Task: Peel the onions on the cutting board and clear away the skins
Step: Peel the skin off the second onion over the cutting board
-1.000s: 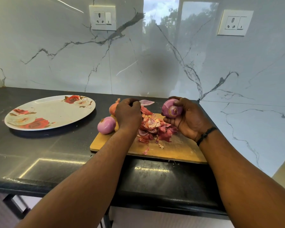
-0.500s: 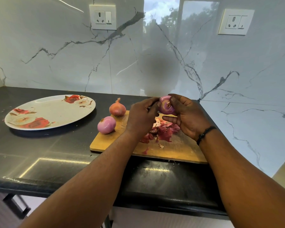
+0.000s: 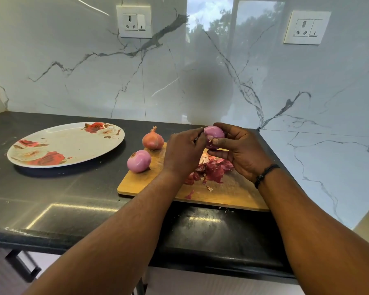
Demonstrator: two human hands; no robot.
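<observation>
Now both hands, left hand (image 3: 182, 153) and right hand (image 3: 240, 153), hold one onion (image 3: 213, 134), nearly bare; one peeled onion (image 3: 139, 161), one unpeeled onion (image 3: 153, 139), skins (image 3: 211, 170) remain.

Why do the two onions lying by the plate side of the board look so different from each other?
The back onion still wears its dry orange-brown skin; the front onion is peeled, smooth and shiny purple-pink. The back onion stands upright with its pointed tip up; the front onion lies tipped, its stubby end facing left. Both are round, look about the same size, and sit at the left end of the cutting board, untouched by the hands.
</observation>
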